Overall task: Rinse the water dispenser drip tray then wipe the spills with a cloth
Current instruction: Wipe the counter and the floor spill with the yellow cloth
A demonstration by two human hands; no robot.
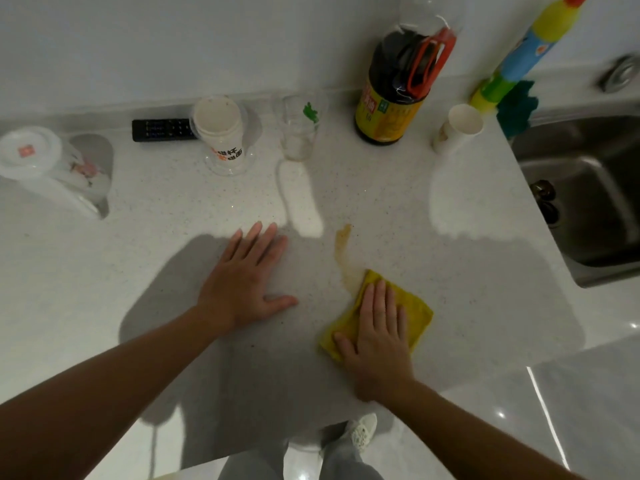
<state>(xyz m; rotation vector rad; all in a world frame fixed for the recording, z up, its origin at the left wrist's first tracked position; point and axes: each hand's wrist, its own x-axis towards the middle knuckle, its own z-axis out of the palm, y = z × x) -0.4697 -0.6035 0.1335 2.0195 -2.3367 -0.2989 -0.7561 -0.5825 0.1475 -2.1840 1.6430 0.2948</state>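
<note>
Both bare forearms reach out from the bottom edge over a pale speckled countertop (138,244). Her or his right hand (379,336) lies flat, fingers together, pressing down on a folded yellow cloth (414,308); nothing is pinched, the palm just bears on it. That cloth's far corner touches the near end of a brownish spill (343,252), a thin streak running away from the person. Off to the side, the left hand (244,284) rests palm-down on the bare counter, fingers spread wide and holding nothing. Along the back wall stand a dark soy sauce bottle (391,109) with a yellow label, a clear drinking glass (299,129), a printed paper cup (221,133) sitting inside a clear one, a black remote control (162,129) and a white paper cup (457,128). A stainless steel sink (585,188) sits at the right, with a colourful dish soap bottle (523,53) near its corner. I see no drip tray anywhere.
</note>
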